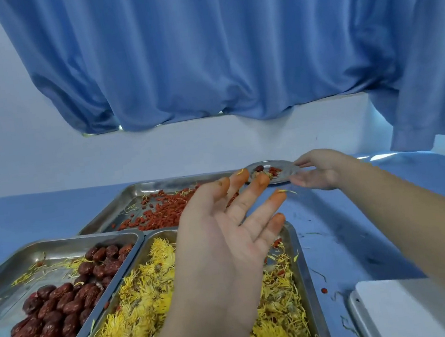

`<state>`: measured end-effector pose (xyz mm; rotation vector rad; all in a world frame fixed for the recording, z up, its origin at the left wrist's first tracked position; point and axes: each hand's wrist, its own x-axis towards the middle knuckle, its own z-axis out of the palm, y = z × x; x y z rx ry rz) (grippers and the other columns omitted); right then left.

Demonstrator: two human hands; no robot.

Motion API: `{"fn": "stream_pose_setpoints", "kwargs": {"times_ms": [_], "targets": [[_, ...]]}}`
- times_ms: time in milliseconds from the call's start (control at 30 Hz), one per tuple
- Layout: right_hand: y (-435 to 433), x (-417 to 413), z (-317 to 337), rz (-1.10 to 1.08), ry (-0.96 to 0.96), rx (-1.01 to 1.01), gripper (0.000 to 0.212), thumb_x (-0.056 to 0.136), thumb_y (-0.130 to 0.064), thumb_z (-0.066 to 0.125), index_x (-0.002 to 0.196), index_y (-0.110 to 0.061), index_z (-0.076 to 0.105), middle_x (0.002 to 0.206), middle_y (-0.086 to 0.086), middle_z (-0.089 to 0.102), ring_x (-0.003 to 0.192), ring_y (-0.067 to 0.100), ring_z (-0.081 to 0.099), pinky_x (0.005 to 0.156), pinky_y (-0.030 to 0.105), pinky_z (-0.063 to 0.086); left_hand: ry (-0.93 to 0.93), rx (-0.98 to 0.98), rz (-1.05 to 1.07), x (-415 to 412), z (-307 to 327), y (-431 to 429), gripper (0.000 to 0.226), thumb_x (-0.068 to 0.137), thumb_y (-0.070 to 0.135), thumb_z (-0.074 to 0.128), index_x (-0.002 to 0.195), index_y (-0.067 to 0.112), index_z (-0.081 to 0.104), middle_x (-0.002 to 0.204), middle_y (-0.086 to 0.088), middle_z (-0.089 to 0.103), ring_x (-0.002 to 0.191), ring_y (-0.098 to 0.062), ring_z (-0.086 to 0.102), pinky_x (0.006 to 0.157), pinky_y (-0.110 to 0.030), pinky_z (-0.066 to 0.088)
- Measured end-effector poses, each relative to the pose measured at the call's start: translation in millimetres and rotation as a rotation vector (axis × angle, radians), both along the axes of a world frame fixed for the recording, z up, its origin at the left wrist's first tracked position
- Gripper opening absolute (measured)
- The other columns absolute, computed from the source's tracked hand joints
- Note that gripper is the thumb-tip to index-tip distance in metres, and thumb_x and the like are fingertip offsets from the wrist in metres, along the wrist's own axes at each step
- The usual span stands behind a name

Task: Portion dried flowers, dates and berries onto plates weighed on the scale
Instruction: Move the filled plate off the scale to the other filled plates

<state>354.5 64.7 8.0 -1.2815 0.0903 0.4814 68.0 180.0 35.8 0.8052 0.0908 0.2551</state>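
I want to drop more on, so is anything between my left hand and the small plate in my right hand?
Nothing visible. The left hand is open above the flower tray, fingertips close to the small plate, which the right hand pinches by its rim.

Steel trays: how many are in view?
3. The rectangular steel tray of red berries lies farthest; the steel tray of dark red dates is nearest left; the steel tray of yellow dried flowers sits beside it, under the left hand. Others may lie outside view.
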Motion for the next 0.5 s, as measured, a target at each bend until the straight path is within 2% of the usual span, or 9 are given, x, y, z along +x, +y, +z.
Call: {"fn": "stream_pose_setpoints", "kwargs": {"times_ms": [67,167,300,400,500], "targets": [[-25.5,-22.8,11.4,0.023,-0.032,0.037,0.007,0.094,-0.001,0.049,0.100,-0.002,0.046,0.099,0.026,0.059,0.081,0.031,0.061,0.071,0.034,0.057,0.010,0.023,-0.018,-1.6,-0.4,-4.5,0.030,0.094,0.030,0.048,0.111,0.012,0.065,0.103,-0.010,0.075,0.092,-0.032,0.073,0.079,-0.040,0.053],[-72.4,-60.7,33.9,0.048,-0.109,0.022,0.010,0.092,-0.003,0.052,0.101,-0.003,0.049,0.103,0.022,0.057,0.084,0.032,0.065,0.065,0.033,0.059,0.022,0.050,-0.035,-2.5,-0.1,-11.1,0.028,0.095,0.029,0.046,0.110,0.012,0.063,0.104,-0.010,0.075,0.093,-0.033,0.072,0.079,-0.042,0.051],[-138.0,-124.5,51.6,0.053,-0.220,0.023,0.018,0.089,-0.006,0.058,0.107,-0.004,0.053,0.104,0.019,0.061,0.087,0.032,0.070,0.073,0.034,0.060,0.028,0.081,-0.100,-1.5,-2.0,-28.4,0.026,0.096,0.027,0.045,0.106,0.012,0.064,0.107,-0.011,0.074,0.096,-0.035,0.072,0.083,-0.043,0.051],[-181.6,-173.3,46.7,0.023,-0.341,-0.049,0.022,0.088,-0.008,0.060,0.109,-0.004,0.058,0.101,0.017,0.065,0.091,0.033,0.071,0.072,0.033,0.060,0.014,0.137,-0.193,-3.5,-4.4,-46.2,0.025,0.095,0.026,0.045,0.106,0.013,0.064,0.109,-0.012,0.073,0.099,-0.035,0.071,0.080,-0.041,0.049],[-220.4,-210.5,30.7,-0.021,-0.449,-0.196,0.022,0.088,-0.005,0.061,0.110,-0.005,0.060,0.099,0.015,0.069,0.086,0.030,0.071,0.072,0.035,0.059,0.009,0.164,-0.252,-7.6,-9.1,-64.7,0.027,0.095,0.025,0.047,0.112,0.013,0.064,0.111,-0.011,0.073,0.100,-0.035,0.070,0.080,-0.041,0.051]]}}
